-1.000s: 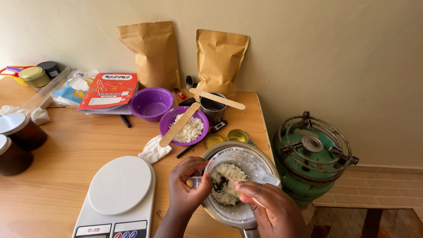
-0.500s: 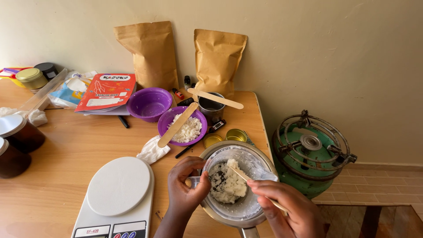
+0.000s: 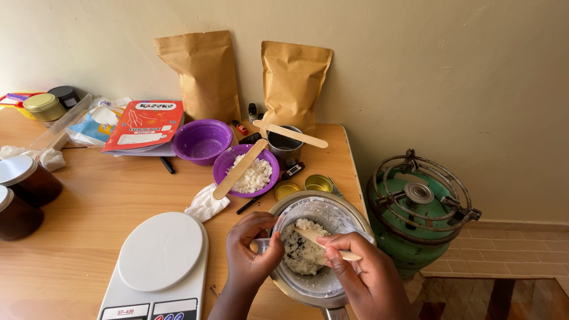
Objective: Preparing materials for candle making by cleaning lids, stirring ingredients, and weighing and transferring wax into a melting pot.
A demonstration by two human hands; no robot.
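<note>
My left hand (image 3: 252, 252) grips the handle of a clear plastic jug (image 3: 332, 216) that sits inside a metal pot (image 3: 361, 222) at the table's front right corner. White flaky wax (image 3: 299, 252) lies in the jug. My right hand (image 3: 364, 275) holds a wooden stir stick (image 3: 323, 244) whose tip is pushed into the wax.
A white kitchen scale (image 3: 157, 261) stands left of my hands. Behind are a purple bowl of white flakes with a stick (image 3: 249, 172), an empty purple bowl (image 3: 201, 139), a metal cup (image 3: 285, 145), small gold tins (image 3: 319, 182), two brown pouches (image 3: 204, 71), and dark jars (image 3: 26, 184). A green gas burner (image 3: 421, 204) stands on the floor to the right.
My right hand has moved back in over the jug, swinging the stick through the wax. The left hand has stayed on the jug handle.
</note>
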